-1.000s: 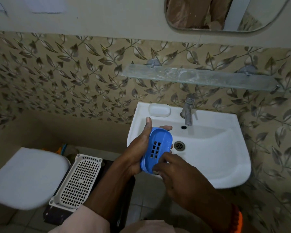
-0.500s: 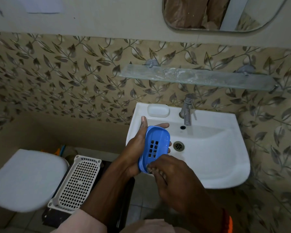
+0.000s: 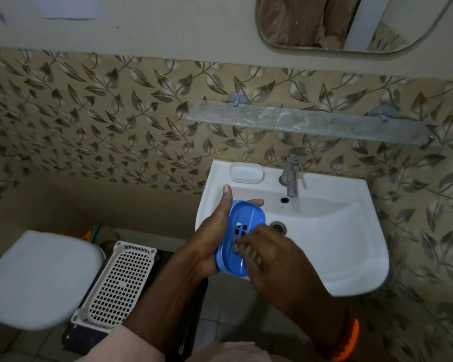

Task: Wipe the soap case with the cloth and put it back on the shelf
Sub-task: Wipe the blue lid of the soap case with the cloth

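**Soap case held over the sink's left edge**

The left hand point(image 3: 215, 231) grasps the blue soap case point(image 3: 242, 239), tilted on its side. The right hand point(image 3: 275, 259) pinches a small cloth point(image 3: 236, 246) against its slotted face. The glass shelf point(image 3: 306, 121) above is bare.

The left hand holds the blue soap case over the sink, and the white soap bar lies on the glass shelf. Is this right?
Not quite. In the head view the white soap bar lies on the sink rim beside the tap, not on the glass shelf. The left hand does hold the blue soap case over the sink.
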